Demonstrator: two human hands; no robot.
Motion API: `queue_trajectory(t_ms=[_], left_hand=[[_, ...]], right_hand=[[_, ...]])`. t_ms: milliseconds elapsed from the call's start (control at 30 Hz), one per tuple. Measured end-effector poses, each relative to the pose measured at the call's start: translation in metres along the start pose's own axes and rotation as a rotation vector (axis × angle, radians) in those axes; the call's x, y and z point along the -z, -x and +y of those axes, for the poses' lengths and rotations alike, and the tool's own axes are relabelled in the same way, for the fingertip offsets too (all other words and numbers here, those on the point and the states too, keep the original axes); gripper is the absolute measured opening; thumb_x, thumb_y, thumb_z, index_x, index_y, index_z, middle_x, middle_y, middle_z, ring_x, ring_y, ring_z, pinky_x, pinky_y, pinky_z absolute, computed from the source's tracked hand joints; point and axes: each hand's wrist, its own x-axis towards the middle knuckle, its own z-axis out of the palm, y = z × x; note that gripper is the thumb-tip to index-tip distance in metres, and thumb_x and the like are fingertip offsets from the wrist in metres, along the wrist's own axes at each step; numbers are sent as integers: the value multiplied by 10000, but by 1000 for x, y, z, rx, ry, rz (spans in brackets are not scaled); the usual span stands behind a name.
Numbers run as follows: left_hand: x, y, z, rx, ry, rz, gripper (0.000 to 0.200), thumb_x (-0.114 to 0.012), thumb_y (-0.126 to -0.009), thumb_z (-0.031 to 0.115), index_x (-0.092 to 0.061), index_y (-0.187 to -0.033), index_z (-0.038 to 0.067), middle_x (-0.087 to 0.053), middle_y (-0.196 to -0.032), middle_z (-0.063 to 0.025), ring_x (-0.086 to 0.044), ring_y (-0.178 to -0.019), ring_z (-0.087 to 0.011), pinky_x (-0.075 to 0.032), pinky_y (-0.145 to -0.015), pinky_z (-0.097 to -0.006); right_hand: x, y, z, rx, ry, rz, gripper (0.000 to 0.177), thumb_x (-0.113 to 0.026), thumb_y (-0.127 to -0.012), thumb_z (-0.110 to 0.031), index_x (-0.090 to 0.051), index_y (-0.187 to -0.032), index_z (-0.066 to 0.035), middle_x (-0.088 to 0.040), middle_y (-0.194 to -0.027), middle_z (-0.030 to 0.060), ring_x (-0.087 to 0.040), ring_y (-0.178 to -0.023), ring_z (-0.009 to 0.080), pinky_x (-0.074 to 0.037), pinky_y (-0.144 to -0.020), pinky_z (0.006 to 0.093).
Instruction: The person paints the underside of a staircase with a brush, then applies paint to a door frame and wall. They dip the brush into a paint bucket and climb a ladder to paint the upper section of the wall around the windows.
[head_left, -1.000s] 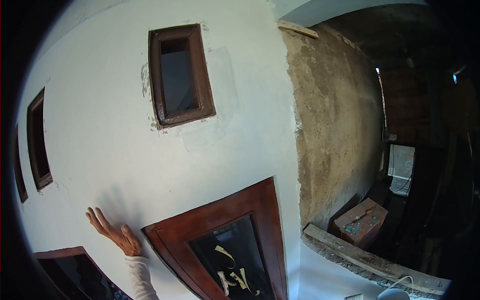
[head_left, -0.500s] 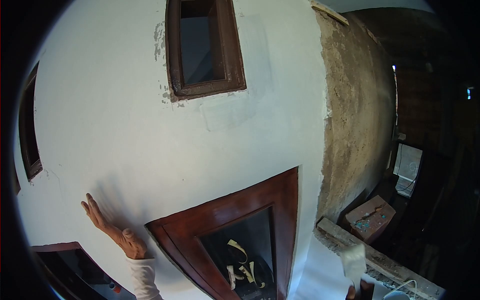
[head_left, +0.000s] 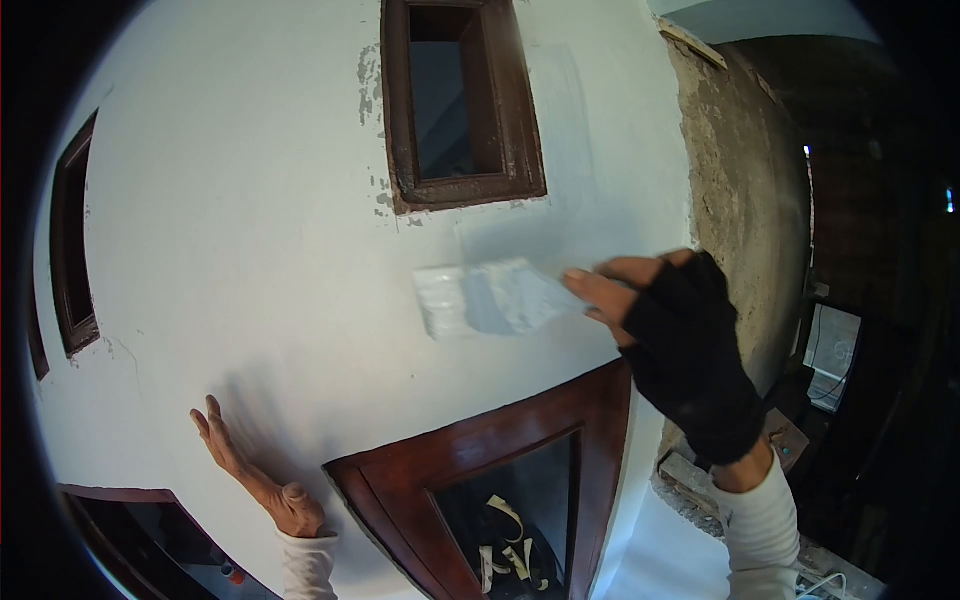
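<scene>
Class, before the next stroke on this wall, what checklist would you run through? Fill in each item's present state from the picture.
1. Right hand grips the blade: ok.
2. Blade coated in white: ok.
3. Blade clear of the small window frame: ok.
4. Left hand flat on the white wall, apart from the blade: ok.
5. Blade pressed against the wall: cannot tell.
6. Lower wooden frame covered: not ok, bare.
</scene>
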Motion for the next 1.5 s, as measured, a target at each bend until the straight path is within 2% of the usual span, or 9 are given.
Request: queue_trajectory(t_ms=[67, 167, 400, 633, 967, 1500], left_hand=[[0, 0, -1, 9, 9, -15, 1054, -221, -970, 898, -259, -1689, 128, -351, -1708, -226, -160, -1635, -451, -119, -1301, -659], [-1, 2, -7, 2, 43, -11, 1076, -237, -956, 915, -253, -1691, 129, -359, -1698, -241, -161, -1635, -453, -120, -1298, -663], [0, 3, -8, 26, 1, -21, 1121, -247, -926, 948, -231, -1702, 140, -358, -1693, -257, -168, -1633, -450, -129, -1296, -662], [-1, 4, -8, 37, 24, -2, 1146, -263, -918, 956, -217, -1709, 129, -350, -1695, -259, -219, -1619, -453, -161, -1290, -662], [0, 2, -2, 34, 45, -2, 1135, -296, -938, 929, -205, -1711, 102, -253, -1742, -245, -309, -1587, -442, -157, -1293, -651], [-1, 2, 0, 53, 55, -3, 1116, -291, -951, 914, -173, -1721, 116, -254, -1741, -243, -272, -1602, -443, -136, -1301, -646]], right_hand=[[-20, -14, 2, 55, -64, 87, 472, -820, -860, -63, -750, -1312, -178, -705, -1069, 45, -558, -860, 248, -456, -811, 385], [-38, -28, -1, 51, -167, 90, 560, -766, -802, -8, -717, -1335, -170, -665, -1139, 45, -583, -912, 270, -472, -828, 405], [-59, -39, 1, 21, -204, 147, 467, -769, -866, -34, -730, -1315, -157, -676, -1079, 56, -597, -906, 271, -489, -841, 408], [-56, -33, 9, -7, -153, 113, 361, -755, -921, -66, -744, -1276, -132, -675, -1047, 50, -602, -893, 265, -489, -827, 403], [-56, -26, 21, -1, -182, 171, 401, -795, -874, -28, -737, -1262, -110, -676, -985, 80, -612, -853, 270, -485, -812, 393], [-46, -15, 33, -43, -138, 133, 379, -782, -882, -37, -740, -1253, -103, -672, -978, 79, -604, -843, 270, -481, -794, 393]])
